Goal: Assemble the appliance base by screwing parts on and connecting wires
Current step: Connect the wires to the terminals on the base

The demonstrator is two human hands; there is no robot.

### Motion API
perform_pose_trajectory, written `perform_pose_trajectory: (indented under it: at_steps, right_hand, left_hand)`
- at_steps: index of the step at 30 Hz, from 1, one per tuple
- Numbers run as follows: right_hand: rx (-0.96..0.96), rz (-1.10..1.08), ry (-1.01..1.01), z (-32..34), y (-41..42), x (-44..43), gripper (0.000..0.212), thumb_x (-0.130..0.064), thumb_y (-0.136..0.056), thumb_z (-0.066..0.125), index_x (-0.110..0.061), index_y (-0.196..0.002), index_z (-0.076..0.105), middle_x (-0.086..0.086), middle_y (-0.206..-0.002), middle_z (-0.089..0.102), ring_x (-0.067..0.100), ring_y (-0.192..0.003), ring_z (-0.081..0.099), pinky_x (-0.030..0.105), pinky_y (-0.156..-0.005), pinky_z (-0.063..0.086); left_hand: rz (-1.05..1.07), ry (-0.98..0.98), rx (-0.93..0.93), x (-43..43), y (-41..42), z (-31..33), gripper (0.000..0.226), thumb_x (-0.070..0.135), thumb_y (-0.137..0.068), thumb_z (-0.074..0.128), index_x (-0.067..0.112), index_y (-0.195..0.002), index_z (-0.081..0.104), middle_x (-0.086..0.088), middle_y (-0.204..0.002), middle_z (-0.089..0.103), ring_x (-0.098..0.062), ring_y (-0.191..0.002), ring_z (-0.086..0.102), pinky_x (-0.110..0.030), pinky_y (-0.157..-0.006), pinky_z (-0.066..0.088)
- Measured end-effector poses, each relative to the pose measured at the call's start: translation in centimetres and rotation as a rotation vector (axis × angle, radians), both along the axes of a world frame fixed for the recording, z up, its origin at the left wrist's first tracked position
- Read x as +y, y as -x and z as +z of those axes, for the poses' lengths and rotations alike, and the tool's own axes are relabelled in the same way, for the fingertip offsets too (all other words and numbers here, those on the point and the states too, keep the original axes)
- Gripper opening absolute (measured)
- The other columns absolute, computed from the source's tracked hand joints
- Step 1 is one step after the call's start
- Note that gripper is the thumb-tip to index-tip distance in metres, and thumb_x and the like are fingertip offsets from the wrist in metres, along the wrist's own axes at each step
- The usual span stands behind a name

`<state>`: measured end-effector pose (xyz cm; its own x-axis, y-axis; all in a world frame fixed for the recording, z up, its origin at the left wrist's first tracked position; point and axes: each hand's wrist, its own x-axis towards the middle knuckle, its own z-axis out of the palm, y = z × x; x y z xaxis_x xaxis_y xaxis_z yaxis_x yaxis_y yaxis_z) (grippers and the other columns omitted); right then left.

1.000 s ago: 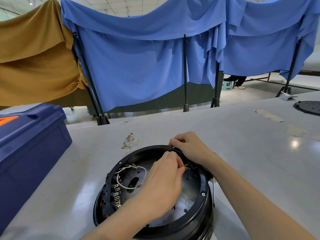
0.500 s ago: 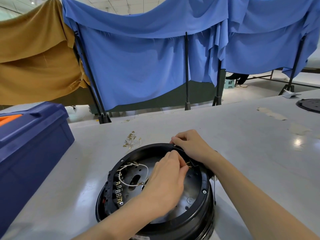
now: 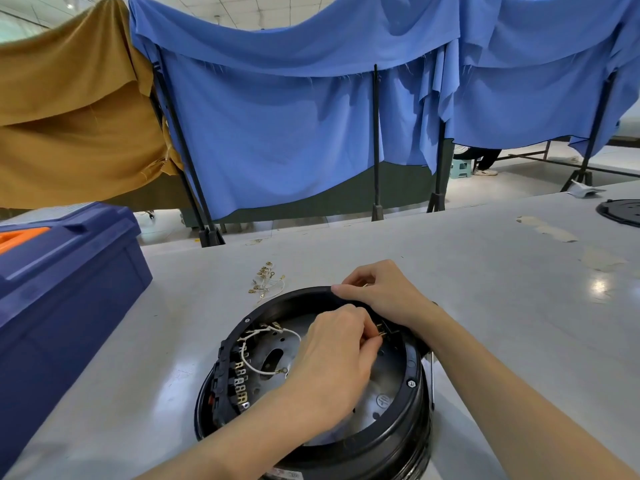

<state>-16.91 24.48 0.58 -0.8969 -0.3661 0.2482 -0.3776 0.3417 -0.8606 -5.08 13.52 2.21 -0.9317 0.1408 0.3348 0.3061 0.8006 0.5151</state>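
Head — 2 hands [image 3: 332,362] still on base [image 3: 277,301], terminal [image 3: 380,335]

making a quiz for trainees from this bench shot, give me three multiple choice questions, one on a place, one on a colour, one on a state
1. Where do the loose brass terminals lie?
A. on the table, beyond the appliance base
B. in the blue box
C. on the far black disc

2. What colour is the looped wire inside the base?
A. red
B. white
C. green

3. What is the right hand doing?
A. lying flat on the table
B. gripping the base's far rim
C. holding a screwdriver

Key:
1 A: they sit on bare tabletop past the rim.
2 B: the loop shows white against the metal plate.
3 B: its fingers curl over the rim, while the left hand pinches a brass connector inside.
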Motion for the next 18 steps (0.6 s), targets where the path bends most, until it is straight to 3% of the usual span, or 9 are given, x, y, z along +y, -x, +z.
perform_pose_trajectory:
  at_steps: [10, 15, 18]
  right_hand:
    - [-0.036, -0.015, 0.01, 0.0, 0.2, -0.1, 0.02, -0.031, -0.084, 0.075, -0.011, -0.083, 0.076, 0.001, -0.079, 0.074, 0.007, -0.072, 0.065, 0.017, -0.065, 0.049]
    - [-0.018, -0.029, 0.006, 0.0, 0.1, -0.3, 0.019, -0.029, -0.083, 0.075, -0.01, -0.08, 0.075, 0.002, -0.075, 0.073, 0.004, -0.065, 0.063, 0.016, -0.061, 0.049]
    - [-0.015, -0.037, -0.009, 0.1, 0.1, -0.3, 0.02, -0.029, -0.084, 0.075, -0.01, -0.08, 0.075, 0.002, -0.074, 0.072, 0.004, -0.065, 0.062, 0.017, -0.061, 0.05]
  left_hand:
    - [-0.062, 0.135, 0.03, -0.1, 1.0, 0.2, 0.013, 0.026, -0.096, 0.055, 0.017, -0.095, 0.064, 0.008, -0.081, 0.053, -0.021, -0.087, 0.057, -0.037, -0.08, 0.046]
    - [-0.115, 0.141, 0.035, -0.5, 1.7, 0.1, 0.011, 0.022, -0.095, 0.057, 0.016, -0.089, 0.064, 0.012, -0.064, 0.042, -0.011, -0.066, 0.042, -0.026, -0.068, 0.033]
    - [-0.131, 0.126, 0.036, -0.5, 1.8, 0.2, 0.01, 0.02, -0.094, 0.058, 0.015, -0.088, 0.065, 0.013, -0.063, 0.044, -0.009, -0.062, 0.042, -0.023, -0.064, 0.03]
